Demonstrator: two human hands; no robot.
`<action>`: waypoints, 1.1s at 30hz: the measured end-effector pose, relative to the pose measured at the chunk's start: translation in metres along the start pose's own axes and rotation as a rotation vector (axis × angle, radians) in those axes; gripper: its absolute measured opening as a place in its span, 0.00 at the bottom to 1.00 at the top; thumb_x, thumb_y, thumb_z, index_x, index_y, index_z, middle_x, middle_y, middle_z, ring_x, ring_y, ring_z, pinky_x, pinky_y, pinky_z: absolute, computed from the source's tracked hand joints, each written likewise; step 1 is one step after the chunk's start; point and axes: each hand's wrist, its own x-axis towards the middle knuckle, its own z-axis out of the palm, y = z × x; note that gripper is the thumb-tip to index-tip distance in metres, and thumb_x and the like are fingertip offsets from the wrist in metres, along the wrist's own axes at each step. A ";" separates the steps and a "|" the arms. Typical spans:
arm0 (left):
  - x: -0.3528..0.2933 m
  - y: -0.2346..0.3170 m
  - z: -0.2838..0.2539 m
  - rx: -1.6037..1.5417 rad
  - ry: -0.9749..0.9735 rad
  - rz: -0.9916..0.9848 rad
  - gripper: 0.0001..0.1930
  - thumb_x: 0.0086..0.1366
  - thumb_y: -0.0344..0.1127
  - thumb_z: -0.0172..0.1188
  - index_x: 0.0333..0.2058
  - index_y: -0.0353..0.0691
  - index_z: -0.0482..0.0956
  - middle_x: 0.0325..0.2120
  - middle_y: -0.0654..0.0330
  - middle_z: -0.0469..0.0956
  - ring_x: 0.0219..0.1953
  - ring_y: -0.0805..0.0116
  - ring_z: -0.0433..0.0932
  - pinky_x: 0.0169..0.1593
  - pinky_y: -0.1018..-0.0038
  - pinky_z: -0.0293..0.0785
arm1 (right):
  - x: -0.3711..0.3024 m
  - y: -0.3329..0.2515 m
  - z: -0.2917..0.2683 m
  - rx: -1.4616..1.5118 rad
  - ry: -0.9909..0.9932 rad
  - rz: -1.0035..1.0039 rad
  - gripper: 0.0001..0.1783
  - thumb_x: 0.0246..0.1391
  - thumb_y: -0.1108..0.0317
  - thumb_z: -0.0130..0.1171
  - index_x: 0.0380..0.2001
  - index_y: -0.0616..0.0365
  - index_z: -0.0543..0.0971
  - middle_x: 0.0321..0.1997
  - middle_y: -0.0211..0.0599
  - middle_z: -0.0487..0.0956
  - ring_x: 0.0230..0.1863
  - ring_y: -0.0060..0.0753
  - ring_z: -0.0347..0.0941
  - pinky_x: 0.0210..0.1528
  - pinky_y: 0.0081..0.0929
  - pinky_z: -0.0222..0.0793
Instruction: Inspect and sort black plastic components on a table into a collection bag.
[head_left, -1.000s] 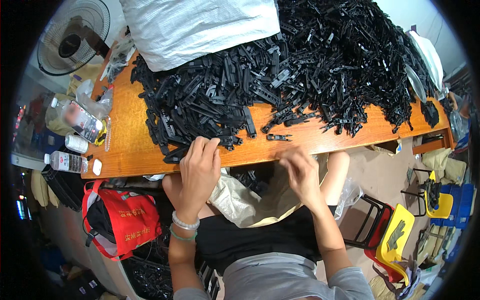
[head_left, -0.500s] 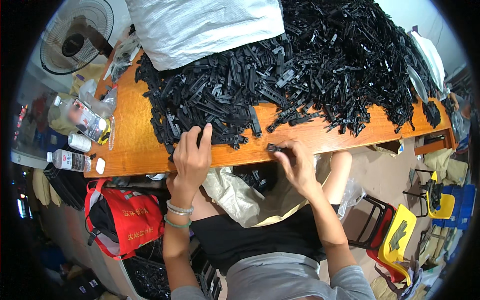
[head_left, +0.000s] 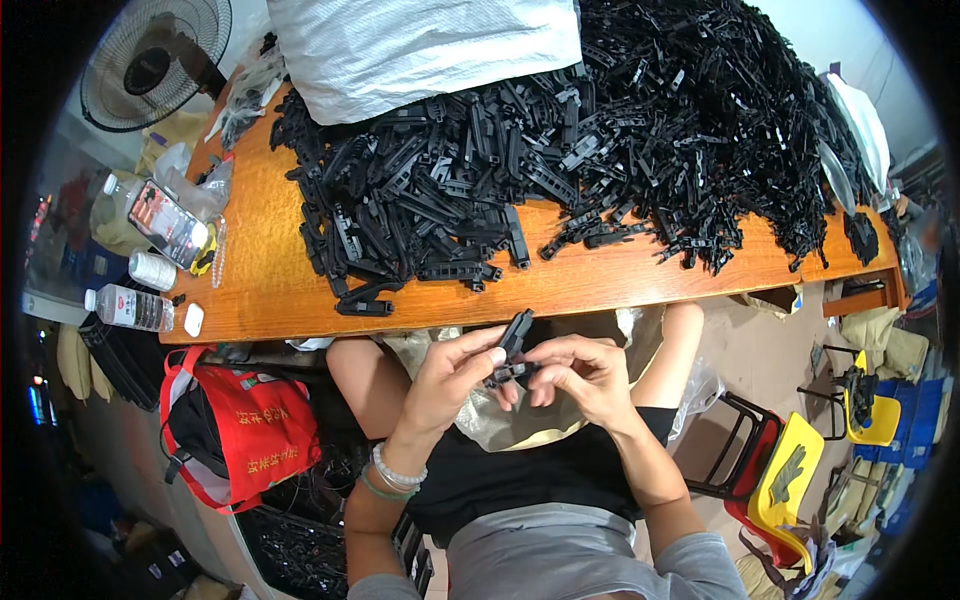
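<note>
Hands meet over the lap of a seated person, just below the near edge of an orange-brown wooden table (head_left: pixel 600 290), where a long black plastic strip (head_left: pixel 516 335) and a smaller black piece (head_left: pixel 505 374) are brought together. The left hand (head_left: pixel 450 375) pinches the strip between thumb and fingertips, its upper end tilted up toward the table edge; the right hand (head_left: pixel 580 375) has its fingers curled in against the smaller piece, closed on it from the other side. Holding both parts clear of the tabletop seems to give the fingers room to turn and press them. A huge heap of like black parts (head_left: pixel 600 130) covers the far half of the table, spreading within arm's reach, with one loose part (head_left: pixel 365 307) lying apart near the edge. A white sack (head_left: pixel 430 45) rests behind the heap. Water bottles (head_left: pixel 130 307) and a phone (head_left: pixel 165 222) sit at the table's left end, out of the way, a fan (head_left: pixel 150 60) beyond them. A red bag (head_left: pixel 255 430) hangs beside the left knee, and a pale plastic bag (head_left: pixel 530 425) lies open across the lap under the hands
</note>
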 end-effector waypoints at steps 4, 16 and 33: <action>-0.003 0.001 0.000 -0.131 0.027 -0.018 0.18 0.67 0.26 0.46 0.53 0.23 0.67 0.34 0.51 0.78 0.23 0.70 0.77 0.24 0.78 0.74 | -0.005 0.000 0.005 0.096 -0.056 -0.063 0.12 0.53 0.82 0.56 0.42 0.67 0.78 0.29 0.40 0.80 0.27 0.26 0.78 0.29 0.21 0.76; -0.022 0.011 0.029 0.610 -0.004 0.190 0.21 0.60 0.25 0.58 0.52 0.31 0.71 0.29 0.55 0.80 0.27 0.73 0.80 0.28 0.78 0.74 | -0.018 0.018 0.014 -0.118 0.102 -0.217 0.05 0.51 0.80 0.60 0.32 0.71 0.78 0.29 0.43 0.78 0.23 0.25 0.75 0.24 0.19 0.72; -0.024 0.001 0.028 1.178 -0.037 0.576 0.21 0.57 0.24 0.60 0.49 0.28 0.67 0.34 0.44 0.77 0.33 0.50 0.80 0.32 0.65 0.77 | -0.013 0.014 0.006 -0.404 0.174 -0.380 0.24 0.40 0.77 0.66 0.46 0.63 0.75 0.43 0.42 0.76 0.38 0.32 0.71 0.35 0.25 0.67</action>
